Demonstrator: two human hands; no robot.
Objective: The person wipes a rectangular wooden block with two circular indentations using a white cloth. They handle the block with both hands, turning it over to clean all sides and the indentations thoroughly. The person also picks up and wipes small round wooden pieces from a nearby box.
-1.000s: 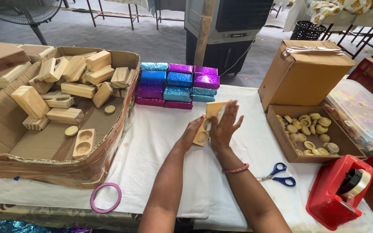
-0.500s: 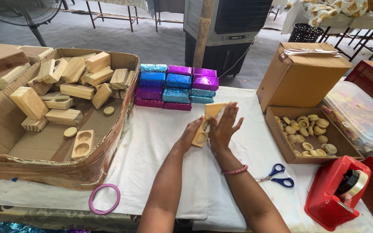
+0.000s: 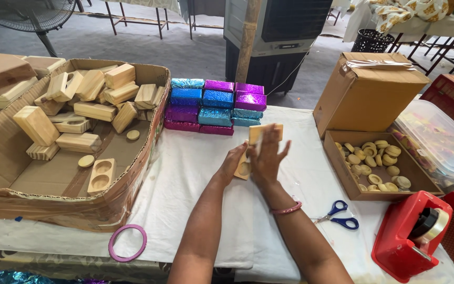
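On the white cloth [image 3: 195,173] at the middle of the table, both hands meet around a wooden block [image 3: 258,135] that stands tilted on its lower end, its top corner showing above the fingers. Its lower end, with a round hollow in it, shows between the two hands. The left hand [image 3: 234,162] cups the block's left edge from below, fingers curled against the wood. The right hand [image 3: 267,158] lies flat and spread over the block's face, fingers apart and blurred, pressing rather than clenching. A pink bangle [image 3: 286,209] sits on the right wrist. Just beyond the block lies a stack of foil-wrapped packs [image 3: 211,107] in blue, purple and magenta. To the left, a big carton [image 3: 80,210] holds many loose wooden blocks and a few small discs. To the right, a shallow box [image 3: 342,173] holds wooden rings, with a closed carton [image 3: 366,94] behind it. Blue scissors [image 3: 339,215] lie near the right forearm, a red tape dispenser [image 3: 408,236] beside them. A pink ring [image 3: 127,242] rests at the near table edge.
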